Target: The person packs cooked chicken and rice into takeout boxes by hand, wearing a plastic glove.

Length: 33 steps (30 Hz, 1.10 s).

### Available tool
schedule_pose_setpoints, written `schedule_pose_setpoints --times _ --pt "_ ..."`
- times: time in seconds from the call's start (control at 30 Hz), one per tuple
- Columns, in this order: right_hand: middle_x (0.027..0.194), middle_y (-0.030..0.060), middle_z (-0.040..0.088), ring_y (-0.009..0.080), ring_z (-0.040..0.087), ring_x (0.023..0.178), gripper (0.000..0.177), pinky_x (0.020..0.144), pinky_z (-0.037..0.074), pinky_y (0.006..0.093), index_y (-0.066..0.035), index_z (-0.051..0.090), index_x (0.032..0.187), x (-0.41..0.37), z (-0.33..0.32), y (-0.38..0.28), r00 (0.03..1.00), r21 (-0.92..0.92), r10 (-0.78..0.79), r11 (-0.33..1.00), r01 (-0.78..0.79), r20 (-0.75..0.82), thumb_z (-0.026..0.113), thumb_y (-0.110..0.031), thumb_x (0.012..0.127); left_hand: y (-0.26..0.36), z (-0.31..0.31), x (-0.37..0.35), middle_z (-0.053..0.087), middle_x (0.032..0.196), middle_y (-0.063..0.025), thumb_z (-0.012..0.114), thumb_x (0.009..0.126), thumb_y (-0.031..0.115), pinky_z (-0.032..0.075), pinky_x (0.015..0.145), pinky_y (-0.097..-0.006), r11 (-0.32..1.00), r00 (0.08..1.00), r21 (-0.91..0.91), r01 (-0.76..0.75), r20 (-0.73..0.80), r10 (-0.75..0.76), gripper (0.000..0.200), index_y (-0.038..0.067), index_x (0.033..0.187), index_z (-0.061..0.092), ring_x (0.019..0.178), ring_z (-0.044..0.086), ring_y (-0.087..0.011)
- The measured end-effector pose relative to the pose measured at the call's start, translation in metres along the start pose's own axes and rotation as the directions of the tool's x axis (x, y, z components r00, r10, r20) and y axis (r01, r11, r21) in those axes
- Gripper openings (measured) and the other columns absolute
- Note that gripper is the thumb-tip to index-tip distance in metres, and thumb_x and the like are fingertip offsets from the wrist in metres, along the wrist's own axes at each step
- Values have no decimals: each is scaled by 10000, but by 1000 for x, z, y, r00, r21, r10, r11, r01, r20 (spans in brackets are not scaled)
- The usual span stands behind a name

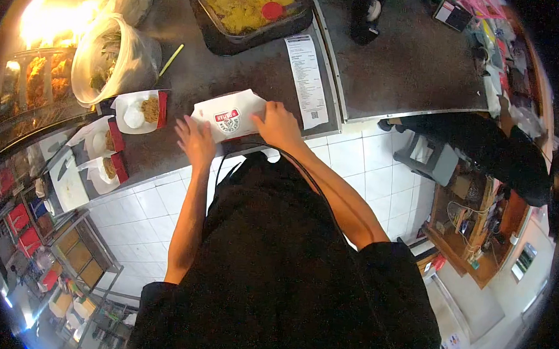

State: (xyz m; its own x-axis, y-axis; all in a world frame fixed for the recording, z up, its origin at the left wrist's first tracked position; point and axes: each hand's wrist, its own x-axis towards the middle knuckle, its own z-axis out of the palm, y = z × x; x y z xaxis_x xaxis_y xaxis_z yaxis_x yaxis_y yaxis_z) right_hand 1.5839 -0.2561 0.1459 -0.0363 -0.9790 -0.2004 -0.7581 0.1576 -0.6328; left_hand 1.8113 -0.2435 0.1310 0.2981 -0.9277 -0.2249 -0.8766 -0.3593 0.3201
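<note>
A white paper takeaway box [226, 110] with a red and black chicken logo lies closed at the front edge of the dark counter. My left hand [198, 141] is at its left end, fingers spread apart; whether they press on the box is hard to tell. At the opposite end, my right hand [280, 126] grips the right corner, thumb on the top and fingers along the side. To the left stands an open box [162, 110] holding a white mound and brown crumbly food. Two similar boxes, a middle one [116, 135] and a nearer one [119, 169], sit below it.
A long receipt [306, 82] lies right of the box. Behind are a tray [235, 36] of yellow food, a plastic-lined container [138, 59] and a thin yellow-green stick [171, 60]. A lit fried-food case [31, 82] is left. A grey stool [425, 159] and another person [511, 153] are right.
</note>
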Motion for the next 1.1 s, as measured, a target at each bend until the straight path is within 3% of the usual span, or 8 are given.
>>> schedule_pose_setpoints --times 0.07,0.23,0.37,0.53,0.73,0.8,0.97,1.1 --pt "965 267 655 464 661 878 400 763 536 521 36 648 903 9 6 -2 999 -73 12 997 -9 35 623 -363 916 -2 16 0 157 1549 -368 496 988 375 179 1196 -460 932 993 -359 -58 74 90 742 -105 1488 230 1460 150 -482" --pt "1045 310 662 472 658 959 468 865 526 524 45 691 926 33 20 14 945 14 184 981 -195 271 668 -418 869 -11 10 15 695 892 -291 648 894 316 530 827 -464 973 980 -225 -56 174 96 541 21 1332 531 912 694 -409" --pt "1052 289 669 476 628 1036 468 918 505 517 26 648 1023 34 19 14 939 29 214 973 -230 268 692 -406 848 -12 -11 32 701 944 -261 699 867 308 536 807 -425 975 927 -207 79 375 4 513 78 1302 553 832 704 -338" --pt "1173 230 649 362 673 1028 555 889 531 424 -3 497 1225 8 6 33 991 485 -128 870 91 43 772 -267 821 -44 -5 17 583 1218 -173 739 830 89 509 901 -380 611 959 -791 15 184 215 520 30 1258 450 1141 581 -243" --pt "1118 222 669 335 688 932 445 804 536 399 -13 549 1160 -13 13 28 989 689 83 725 25 -124 760 -227 832 -7 -27 -19 555 1175 -136 769 847 150 473 945 -356 480 998 -876 -38 -10 61 477 18 1206 484 1128 561 -217" --pt "1040 224 684 343 692 903 411 782 536 409 0 586 1114 -8 7 26 995 608 95 792 -50 -42 754 -250 835 -19 -6 -6 624 1067 -123 776 853 235 484 877 -305 808 995 -586 -55 -104 -8 409 -14 1124 598 1033 601 -187" --pt "807 192 706 353 700 791 311 698 530 410 37 665 955 20 10 25 994 277 101 954 -110 47 687 -267 895 -21 9 9 676 767 -87 798 833 284 499 708 -276 724 973 -651 228 123 -195 372 -52 971 714 723 635 -160" --pt "1071 192 662 377 677 904 386 766 545 403 12 633 1129 41 8 8 990 63 107 992 -113 94 702 -244 849 -56 23 51 676 807 -116 812 811 287 508 706 -296 665 884 -605 438 424 -196 404 -59 990 704 770 655 -186"
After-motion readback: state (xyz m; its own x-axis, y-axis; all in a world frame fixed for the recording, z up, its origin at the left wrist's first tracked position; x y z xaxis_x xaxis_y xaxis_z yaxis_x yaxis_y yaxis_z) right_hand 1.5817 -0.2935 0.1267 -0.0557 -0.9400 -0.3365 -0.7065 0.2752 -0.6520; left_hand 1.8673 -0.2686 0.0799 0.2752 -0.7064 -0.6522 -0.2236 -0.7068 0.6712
